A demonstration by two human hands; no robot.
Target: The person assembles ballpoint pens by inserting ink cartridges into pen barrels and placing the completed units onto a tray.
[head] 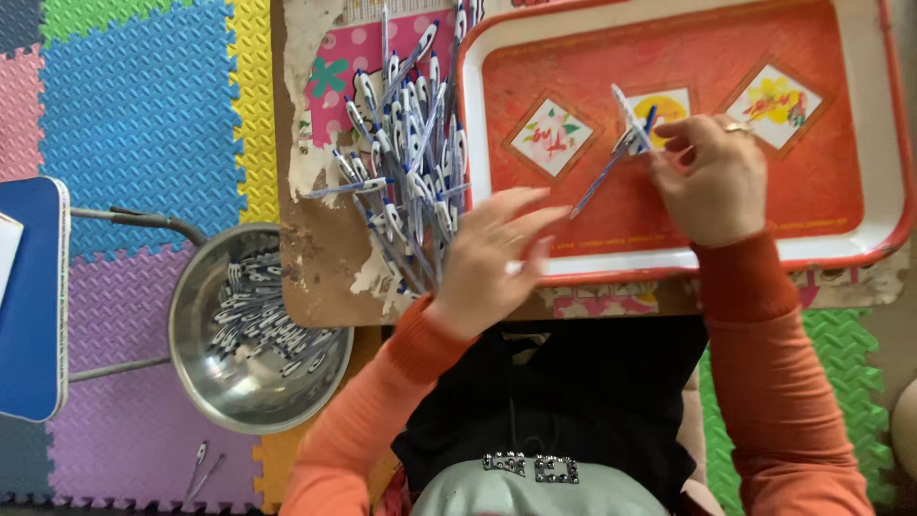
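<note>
shiny steel bowl (215,377); glossy plastic pens (411,153); smooth glossy red tray (884,143); textured matt foam floor mats (143,115); table (320,258) with peeling, rough paper covering; soft knit orange sleeves (764,354).

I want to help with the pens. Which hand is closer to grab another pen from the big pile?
Probably the left hand. It hovers open right beside the pile of pens on the table. The right hand is farther off over the red tray and already grips a few pens.
</note>
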